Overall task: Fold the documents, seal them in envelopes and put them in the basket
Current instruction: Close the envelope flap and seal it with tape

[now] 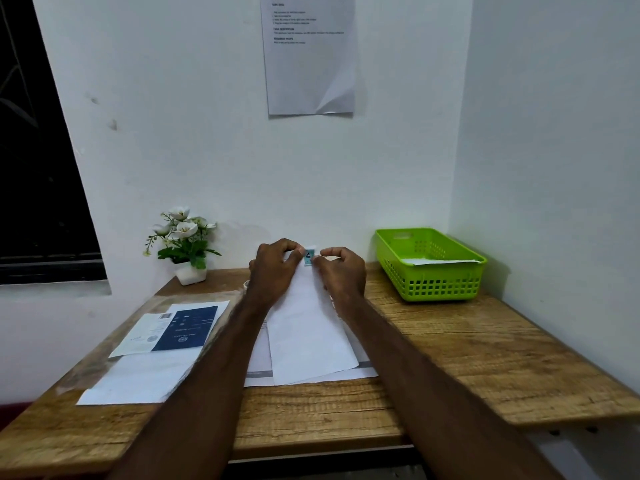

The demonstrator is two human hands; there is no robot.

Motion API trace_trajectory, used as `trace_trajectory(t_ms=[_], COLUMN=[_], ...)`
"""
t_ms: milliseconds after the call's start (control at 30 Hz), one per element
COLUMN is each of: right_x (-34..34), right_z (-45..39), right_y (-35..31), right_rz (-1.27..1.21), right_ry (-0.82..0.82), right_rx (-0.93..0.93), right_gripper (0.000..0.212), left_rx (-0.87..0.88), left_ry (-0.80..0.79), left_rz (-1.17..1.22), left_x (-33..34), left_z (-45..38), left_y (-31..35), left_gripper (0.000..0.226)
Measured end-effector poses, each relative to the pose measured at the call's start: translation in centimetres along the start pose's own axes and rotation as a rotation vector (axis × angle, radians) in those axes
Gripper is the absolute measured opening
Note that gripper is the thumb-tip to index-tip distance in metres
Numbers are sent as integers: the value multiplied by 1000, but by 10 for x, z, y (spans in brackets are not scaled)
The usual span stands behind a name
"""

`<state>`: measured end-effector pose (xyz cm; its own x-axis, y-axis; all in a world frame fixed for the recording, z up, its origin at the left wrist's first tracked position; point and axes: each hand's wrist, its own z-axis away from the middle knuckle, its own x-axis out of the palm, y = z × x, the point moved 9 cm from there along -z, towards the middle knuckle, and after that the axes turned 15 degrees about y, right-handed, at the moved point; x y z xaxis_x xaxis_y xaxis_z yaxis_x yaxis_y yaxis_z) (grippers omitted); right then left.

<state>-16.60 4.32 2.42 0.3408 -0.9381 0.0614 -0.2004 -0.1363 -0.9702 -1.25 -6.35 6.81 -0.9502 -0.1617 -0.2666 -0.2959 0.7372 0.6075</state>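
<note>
A white envelope (306,327) lies lengthwise on the wooden table (450,355), on top of other white sheets (258,362). At its far end both hands pinch a small blue-green sticker (308,257). My left hand (273,268) grips the sticker's left side with its fingertips. My right hand (341,271) holds its right side. A green plastic basket (429,268) stands at the back right with a white envelope (436,261) inside. On the left lies a stack of white documents (138,375) with a dark blue printed sheet (187,329) on top.
A small pot of white artificial flowers (185,244) stands at the back left by the wall. A printed notice (310,53) hangs on the wall above. A dark window (34,150) is at the left. The table's right part is lower and narrower near the front.
</note>
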Motion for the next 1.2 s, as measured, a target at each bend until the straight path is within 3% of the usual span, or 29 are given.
trace_trajectory(t_ms=[133, 467, 767, 967, 1200], right_x=[0, 2, 8, 8, 6], right_z=[1, 0, -5, -3, -2], right_y=[-11, -11, -11, -17, -22], right_rz=[8, -19, -30, 5, 17], right_ry=[-7, -39, -92, -118, -142], right_rx=[-108, -127, -136, -221, -293], right_gripper=[10, 15, 22, 16, 25], left_rx=[24, 56, 68, 85, 78], left_ry=[6, -1, -41, -51, -65], left_rz=[-6, -1, 40, 81, 101], left_x=[-1, -2, 3, 5, 5], left_z=[0, 0, -3, -5, -4], left_y=[4, 7, 2, 1, 2], left_gripper=[18, 15, 38, 40, 38])
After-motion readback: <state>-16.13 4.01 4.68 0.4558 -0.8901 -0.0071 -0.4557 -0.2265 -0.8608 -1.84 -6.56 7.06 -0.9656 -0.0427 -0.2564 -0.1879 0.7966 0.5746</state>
